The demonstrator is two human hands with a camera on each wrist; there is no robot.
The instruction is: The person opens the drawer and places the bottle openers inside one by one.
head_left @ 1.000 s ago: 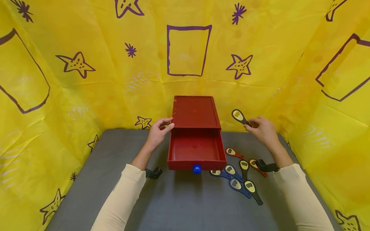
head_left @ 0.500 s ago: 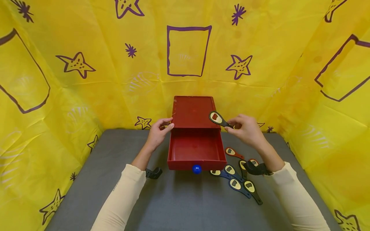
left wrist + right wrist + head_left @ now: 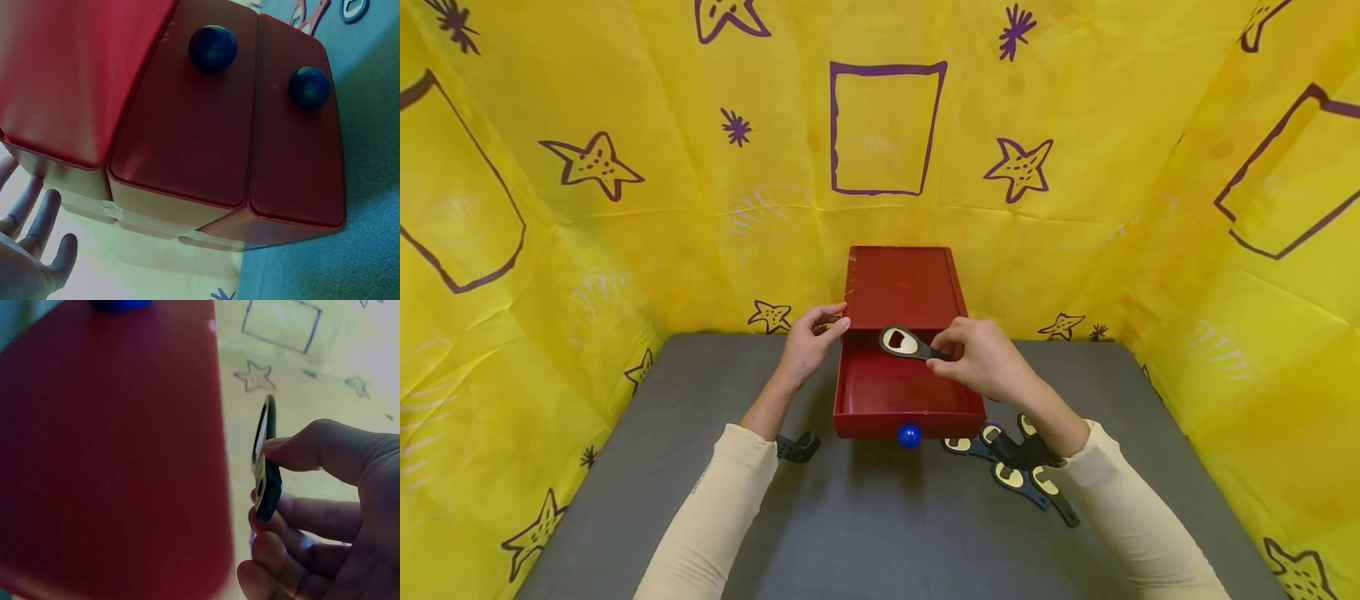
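Observation:
A red drawer cabinet [image 3: 904, 287] stands at the back of the table, its top drawer [image 3: 909, 426] pulled out, with a blue knob on the front. My left hand [image 3: 808, 346] touches the cabinet's left side; in the left wrist view its fingers [image 3: 42, 222] are fairly straight and spread. Between thumb and fingers my right hand [image 3: 981, 354] pinches the handle end of a black bottle opener [image 3: 901, 342]. The opener is over the rear part of the pulled-out drawer. In the right wrist view the bottle opener [image 3: 267, 459] appears nearly edge-on, beside the red drawer front.
Several blue and black bottle openers [image 3: 1019, 483] lie on the grey table [image 3: 865, 533] right of the drawer, partly hidden by the right wrist. Two lower drawers [image 3: 187, 125] with blue knobs are closed. Yellow cloth walls [image 3: 700, 167] surround the table.
My right hand has moved left and slightly down with the bottle opener, from right of the cabinet to over the drawer. The left hand stays in place.

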